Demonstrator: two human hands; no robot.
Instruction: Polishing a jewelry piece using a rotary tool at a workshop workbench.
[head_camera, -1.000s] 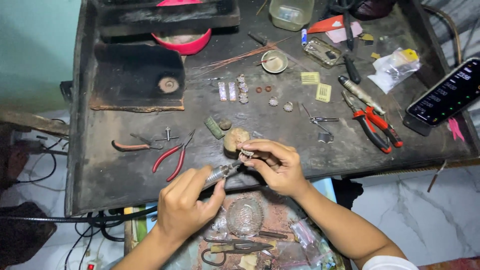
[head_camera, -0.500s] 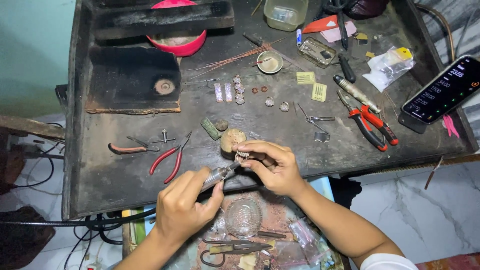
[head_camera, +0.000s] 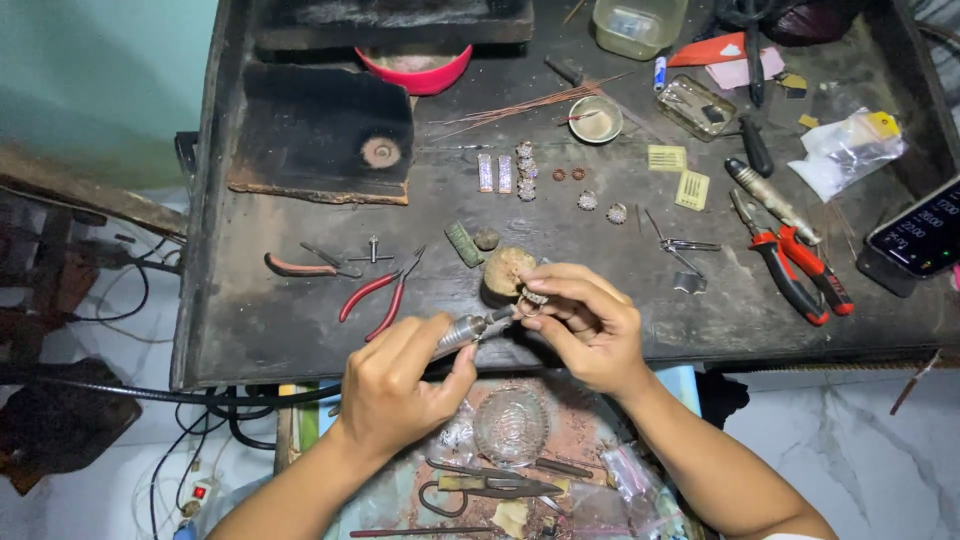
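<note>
A dark bench (head_camera: 300, 320) fills the view, which is framed lower on it than a second ago, while hands and work are unmoved at its front edge, so the same fine work on the ring is judged to be in hand. The left hand (head_camera: 395, 385) is closed around a metal handpiece (head_camera: 462, 331), whose tip is set against a small ring (head_camera: 532, 297). That ring is pinched in the right hand (head_camera: 590, 325) beside a rounded peg (head_camera: 505, 270). A red bowl (head_camera: 420, 68) appears empty; powder is seen in a small dish (head_camera: 596, 118); a glass bowl (head_camera: 510, 425) sits below.
</note>
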